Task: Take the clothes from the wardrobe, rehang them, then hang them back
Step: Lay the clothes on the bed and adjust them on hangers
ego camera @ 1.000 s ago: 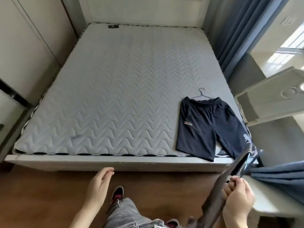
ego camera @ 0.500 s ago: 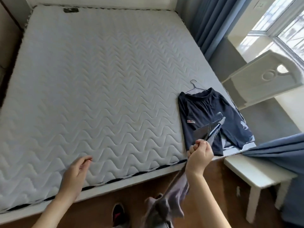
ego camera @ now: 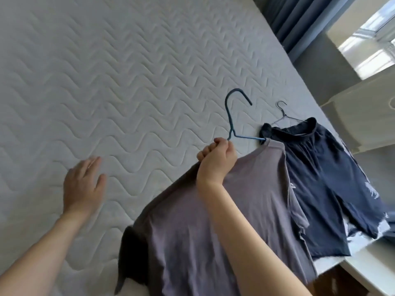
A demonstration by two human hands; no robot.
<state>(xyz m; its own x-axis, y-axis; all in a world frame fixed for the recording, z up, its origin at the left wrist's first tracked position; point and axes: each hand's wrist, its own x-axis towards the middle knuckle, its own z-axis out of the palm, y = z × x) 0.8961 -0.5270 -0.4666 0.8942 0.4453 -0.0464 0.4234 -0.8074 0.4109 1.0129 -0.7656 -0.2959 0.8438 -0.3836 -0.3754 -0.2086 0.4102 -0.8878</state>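
Note:
My right hand (ego camera: 217, 159) is shut on a blue wire hanger (ego camera: 232, 118) below its hook, over the bed. A purple-grey T-shirt (ego camera: 215, 223) hangs on that hanger and drapes down over the mattress edge. My left hand (ego camera: 83, 186) hovers open, fingers spread, just above the quilted white mattress (ego camera: 111, 82) to the left of the shirt. Dark navy shorts (ego camera: 327, 180) lie flat on the mattress at the right, on a thin metal hanger (ego camera: 285, 116) whose hook pokes out at the waistband.
Blue curtains (ego camera: 299, 20) hang at the upper right beside a bright window (ego camera: 369, 41). A white bedside piece (ego camera: 363, 116) stands right of the bed, and a white bench (ego camera: 372, 268) sits at the lower right. Wood floor shows below it.
My right hand has swung the hanger and grey shirt up and forward over the mattress, where the shirt now spreads out. My left hand has moved forward over the bed. The view has come closer.

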